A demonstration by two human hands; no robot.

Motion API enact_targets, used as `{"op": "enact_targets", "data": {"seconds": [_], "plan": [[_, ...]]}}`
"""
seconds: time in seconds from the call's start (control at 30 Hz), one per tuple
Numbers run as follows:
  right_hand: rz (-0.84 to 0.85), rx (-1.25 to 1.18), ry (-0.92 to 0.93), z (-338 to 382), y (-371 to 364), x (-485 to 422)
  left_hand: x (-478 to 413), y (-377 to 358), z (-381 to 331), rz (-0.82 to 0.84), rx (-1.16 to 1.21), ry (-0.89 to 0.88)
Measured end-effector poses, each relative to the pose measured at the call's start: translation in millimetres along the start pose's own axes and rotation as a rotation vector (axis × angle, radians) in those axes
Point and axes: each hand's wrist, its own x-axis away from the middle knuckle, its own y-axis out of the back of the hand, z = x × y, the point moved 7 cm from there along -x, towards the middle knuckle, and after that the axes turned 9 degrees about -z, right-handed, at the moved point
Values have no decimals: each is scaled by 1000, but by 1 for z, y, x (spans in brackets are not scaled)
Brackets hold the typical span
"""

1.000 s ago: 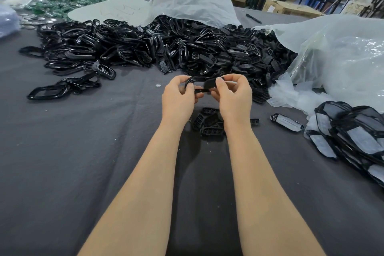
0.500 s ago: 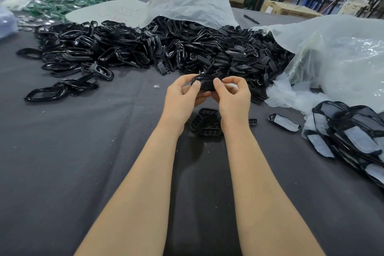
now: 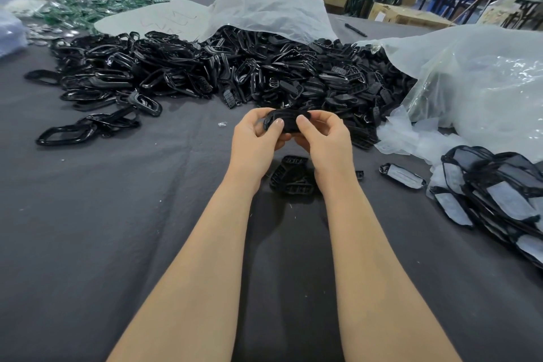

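A black plastic part (image 3: 289,122) is held up over the table between both hands. My left hand (image 3: 255,141) grips its left end, thumb pressed on the front. My right hand (image 3: 326,141) grips its right end, thumb also on the front. Below the hands a small heap of black grid inserts (image 3: 292,178) lies on the dark cloth. Beyond them spreads a big pile of black frames and inserts (image 3: 235,73).
Clear plastic bags (image 3: 476,88) bulge at the right, a white bag (image 3: 264,0) covers the pile's far side. Finished pieces with grey film (image 3: 499,194) are stacked at the right edge; one (image 3: 402,175) lies alone. Loose black frames (image 3: 64,135) sit left. Green parts (image 3: 88,7) lie far left.
The hands have brought the black part together and turned it; both thumbs now press on its front, where earlier the fingers held it stretched out at its ends.
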Motion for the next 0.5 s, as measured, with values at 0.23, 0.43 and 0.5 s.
{"op": "enact_targets", "data": {"seconds": [0.23, 0.43, 0.5], "plan": [[27, 27, 27, 2, 4, 0, 2, -2, 0, 30, -20, 5], [62, 76, -11, -2, 4, 1, 2, -1, -1, 20, -175, -44], [60, 108, -15, -3, 4, 2, 2, 0, 0, 2, -207, -37]]}}
